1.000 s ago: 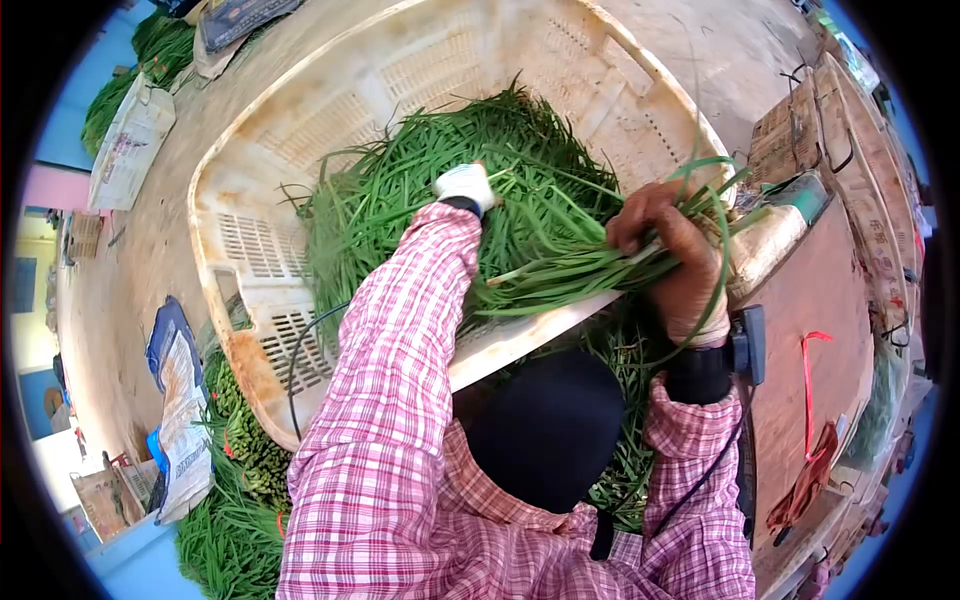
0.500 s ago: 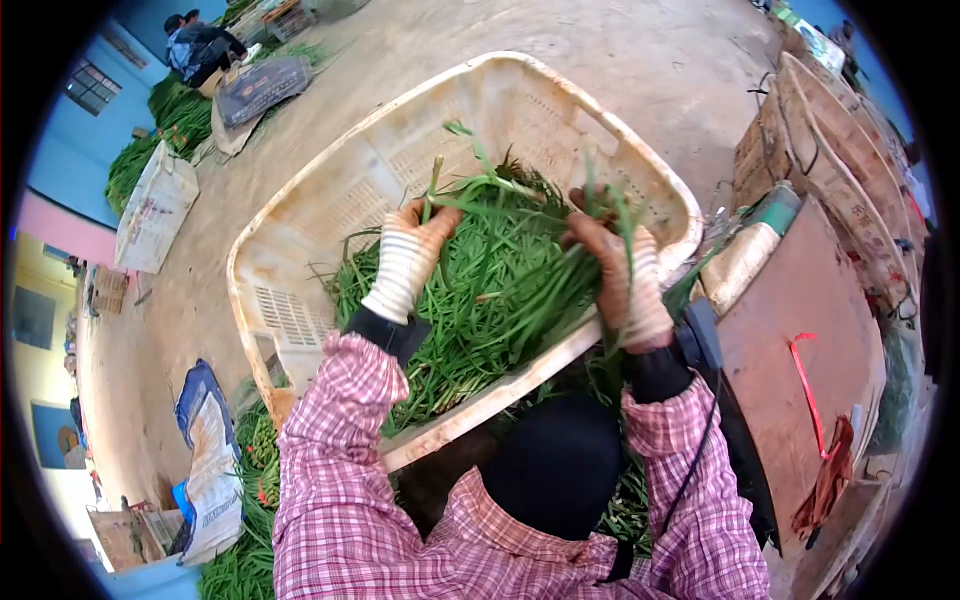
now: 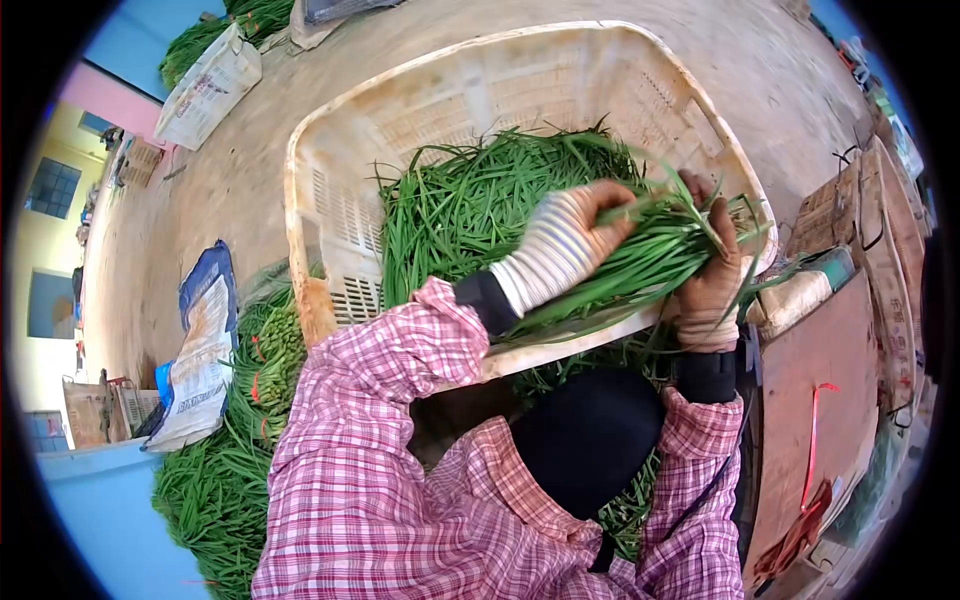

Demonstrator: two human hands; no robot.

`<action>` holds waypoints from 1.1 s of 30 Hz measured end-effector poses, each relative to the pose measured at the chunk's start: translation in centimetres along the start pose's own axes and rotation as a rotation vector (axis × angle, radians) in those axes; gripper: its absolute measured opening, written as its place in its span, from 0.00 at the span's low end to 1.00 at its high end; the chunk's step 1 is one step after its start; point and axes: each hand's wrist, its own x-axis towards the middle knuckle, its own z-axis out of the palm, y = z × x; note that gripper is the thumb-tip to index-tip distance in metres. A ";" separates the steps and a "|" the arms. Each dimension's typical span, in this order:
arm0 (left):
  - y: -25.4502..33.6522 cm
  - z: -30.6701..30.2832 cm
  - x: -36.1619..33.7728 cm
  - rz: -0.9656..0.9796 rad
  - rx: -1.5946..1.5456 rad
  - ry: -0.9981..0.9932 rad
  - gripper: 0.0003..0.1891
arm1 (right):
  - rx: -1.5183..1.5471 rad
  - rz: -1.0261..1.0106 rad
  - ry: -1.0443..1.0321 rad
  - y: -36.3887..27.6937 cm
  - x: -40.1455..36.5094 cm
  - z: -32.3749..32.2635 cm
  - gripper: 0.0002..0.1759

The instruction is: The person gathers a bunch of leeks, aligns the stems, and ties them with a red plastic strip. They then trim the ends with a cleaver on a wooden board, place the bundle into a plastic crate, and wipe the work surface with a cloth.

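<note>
A large off-white plastic basket (image 3: 310, 200) stands in front of me, with loose green stalks (image 3: 460, 200) spread across its bottom. Over its right side, my right hand (image 3: 712, 270) is wrapped round a bunch of long green stalks (image 3: 640, 262). My left hand (image 3: 570, 235), in a striped fingerless glove, is at the upper side of the same bunch, its thumb and fingers pinched together on some stalks. The bunch's long ends trail left over the near rim.
Tied green bundles (image 3: 275, 365) and more greens (image 3: 215, 510) lie to the left, beside a white and blue sack (image 3: 205, 370). A brown board (image 3: 815, 390) with a red ribbon (image 3: 815, 440) is at the right. Another white basket (image 3: 210, 90) stands at the upper left.
My left hand has moved right, from the basket's middle to the bunch at my right hand. The view has shifted, and the seated person at the upper left is out of view.
</note>
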 end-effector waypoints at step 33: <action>-3.0 -3.8 3.2 0.001 0.073 -0.463 0.24 | -0.599 -0.052 0.069 -1.5 0.7 1.0 0.14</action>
